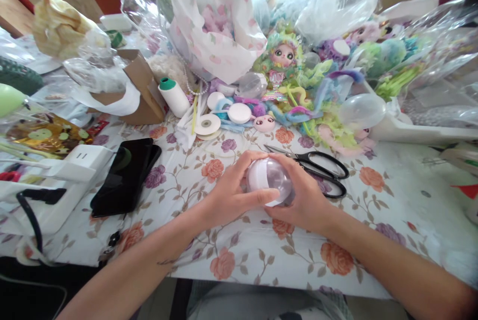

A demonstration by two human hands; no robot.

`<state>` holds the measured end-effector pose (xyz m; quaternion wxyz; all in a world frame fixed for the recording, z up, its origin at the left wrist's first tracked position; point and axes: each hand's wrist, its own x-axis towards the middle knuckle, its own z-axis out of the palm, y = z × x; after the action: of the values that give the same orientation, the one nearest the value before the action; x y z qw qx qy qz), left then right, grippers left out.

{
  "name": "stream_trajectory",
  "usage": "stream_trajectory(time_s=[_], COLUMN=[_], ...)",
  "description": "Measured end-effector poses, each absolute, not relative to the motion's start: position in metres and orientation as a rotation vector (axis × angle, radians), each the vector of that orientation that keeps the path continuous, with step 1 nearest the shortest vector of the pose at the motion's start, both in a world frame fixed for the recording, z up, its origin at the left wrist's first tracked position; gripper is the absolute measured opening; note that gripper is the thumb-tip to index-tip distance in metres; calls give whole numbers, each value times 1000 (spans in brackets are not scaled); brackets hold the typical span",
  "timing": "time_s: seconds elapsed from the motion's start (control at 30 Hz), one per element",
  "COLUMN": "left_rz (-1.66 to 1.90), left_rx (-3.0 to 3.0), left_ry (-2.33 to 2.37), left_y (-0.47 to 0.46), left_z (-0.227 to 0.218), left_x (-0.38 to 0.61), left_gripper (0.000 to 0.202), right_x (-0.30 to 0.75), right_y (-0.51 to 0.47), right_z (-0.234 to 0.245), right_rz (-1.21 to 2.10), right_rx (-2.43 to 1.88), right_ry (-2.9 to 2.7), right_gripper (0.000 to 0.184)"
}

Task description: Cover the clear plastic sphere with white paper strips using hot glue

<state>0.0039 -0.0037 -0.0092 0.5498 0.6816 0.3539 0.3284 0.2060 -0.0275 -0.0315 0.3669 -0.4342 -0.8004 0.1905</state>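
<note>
Between my two hands is a clear plastic capsule ball (281,179) with a white base, lying on its side just above the flowered tablecloth. My left hand (239,185) wraps round the white base end, its thumb stretched across onto the clear dome. From the other side my right hand (304,193) grips the dome with fingers and thumb. Black-handled scissors (324,164) lie right behind my right hand, blades pointing left. Whatever is inside the ball, if anything, I cannot make out.
Behind the hands are a ribbon spool (208,125), a white thread cone (174,97), a doll (283,58), a pink doll head (264,122) and another clear dome (362,111). Plastic bags (220,16) crowd the back. Stacked black phones (125,175) and a power strip (45,195) occupy the left.
</note>
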Motion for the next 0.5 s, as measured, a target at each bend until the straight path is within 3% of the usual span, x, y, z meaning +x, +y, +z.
stream_trajectory(time_s=[0.23, 0.5], left_rz=[798, 679], left_rx=[1414, 1454], left_ry=[802, 834], left_y=[1, 4], left_z=[-14, -6], left_x=[7, -1], left_gripper=[39, 65], right_x=[203, 201], right_y=[-28, -27], right_z=[-30, -31], right_rz=[500, 540], right_rx=[-1191, -1259], right_ry=[-2073, -1951], right_gripper=[86, 85])
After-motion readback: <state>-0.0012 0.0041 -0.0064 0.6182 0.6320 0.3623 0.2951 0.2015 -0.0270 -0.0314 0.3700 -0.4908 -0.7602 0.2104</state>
